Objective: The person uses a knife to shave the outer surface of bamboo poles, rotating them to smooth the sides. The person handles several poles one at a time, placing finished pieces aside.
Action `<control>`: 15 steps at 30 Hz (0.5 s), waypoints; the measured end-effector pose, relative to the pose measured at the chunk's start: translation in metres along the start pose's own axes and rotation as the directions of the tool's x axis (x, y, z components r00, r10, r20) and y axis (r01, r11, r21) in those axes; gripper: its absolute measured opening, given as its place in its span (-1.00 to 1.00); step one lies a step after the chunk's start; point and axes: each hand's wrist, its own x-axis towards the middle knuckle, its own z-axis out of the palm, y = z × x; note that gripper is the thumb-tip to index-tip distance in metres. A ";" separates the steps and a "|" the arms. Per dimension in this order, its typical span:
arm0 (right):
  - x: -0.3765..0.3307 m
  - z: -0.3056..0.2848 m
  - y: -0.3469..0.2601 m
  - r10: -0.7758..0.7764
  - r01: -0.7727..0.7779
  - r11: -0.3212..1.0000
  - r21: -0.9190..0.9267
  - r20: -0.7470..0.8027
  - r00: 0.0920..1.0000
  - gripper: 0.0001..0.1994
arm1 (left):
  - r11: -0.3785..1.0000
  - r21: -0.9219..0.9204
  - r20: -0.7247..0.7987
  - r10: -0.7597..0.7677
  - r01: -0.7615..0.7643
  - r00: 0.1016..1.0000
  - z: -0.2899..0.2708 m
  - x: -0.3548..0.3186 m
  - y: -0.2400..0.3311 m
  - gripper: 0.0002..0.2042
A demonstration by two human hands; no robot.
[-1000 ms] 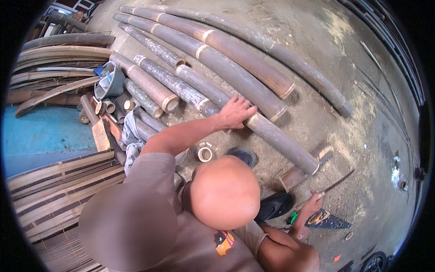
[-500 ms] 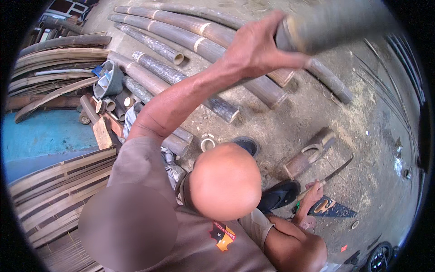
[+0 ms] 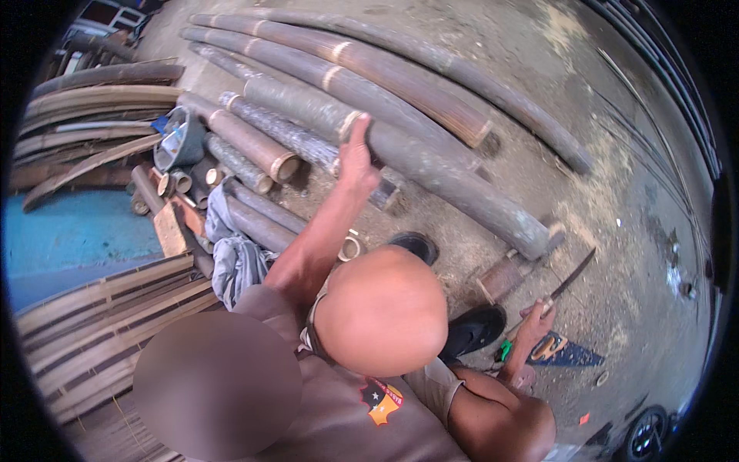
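Observation:
My left hand (image 3: 359,163), arm stretched forward, is closed around a thick grey-green bamboo pole (image 3: 454,189) at a pale node ring. The pole slants from the upper left to the lower right, and its right end hangs over or rests on a short brown bamboo block (image 3: 499,282); I cannot tell which. Low on the right, beside my knee, my right hand (image 3: 533,322) grips a machete (image 3: 574,274) by its light handle, the dark blade pointing up and right. A handsaw (image 3: 576,355) lies on the ground just beyond that hand.
Several long bamboo poles (image 3: 416,81) lie across the ground ahead. Split bamboo strips (image 3: 100,100) are stacked at the left, near a grey bucket (image 3: 182,140) and a blue surface (image 3: 85,231). A grey cloth (image 3: 235,262) and a cut bamboo ring (image 3: 351,248) are near my left side.
My left hand has come down and left, bringing the bamboo pole from a raised, blurred position at the upper right to a slant over the block. My right hand has hardly moved.

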 end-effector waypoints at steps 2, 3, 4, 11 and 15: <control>-0.002 -0.005 0.002 0.016 -0.014 0.997 0.073 -0.026 1.000 -0.71 | 0.997 0.031 -0.104 -0.069 0.072 0.992 -0.004 0.001 -0.018 -0.29; -0.005 -0.006 0.002 0.022 -0.018 0.994 0.111 -0.038 0.999 -0.73 | 0.992 0.060 -0.119 -0.099 0.107 0.988 -0.009 0.004 -0.026 -0.30; -0.006 -0.006 0.003 0.000 0.002 0.999 0.050 -0.032 0.999 -0.75 | 0.986 0.088 -0.135 -0.128 0.141 0.983 -0.018 0.008 -0.033 -0.31; -0.003 0.000 0.004 0.031 -0.027 0.997 0.078 -0.054 0.998 -0.78 | 0.888 0.289 -0.116 -0.337 0.356 0.934 -0.047 -0.014 -0.059 -0.46; -0.008 0.000 0.002 0.058 -0.056 0.998 0.036 -0.050 0.997 -0.79 | 0.696 0.636 0.058 -0.473 0.332 0.879 -0.017 -0.074 -0.055 -0.58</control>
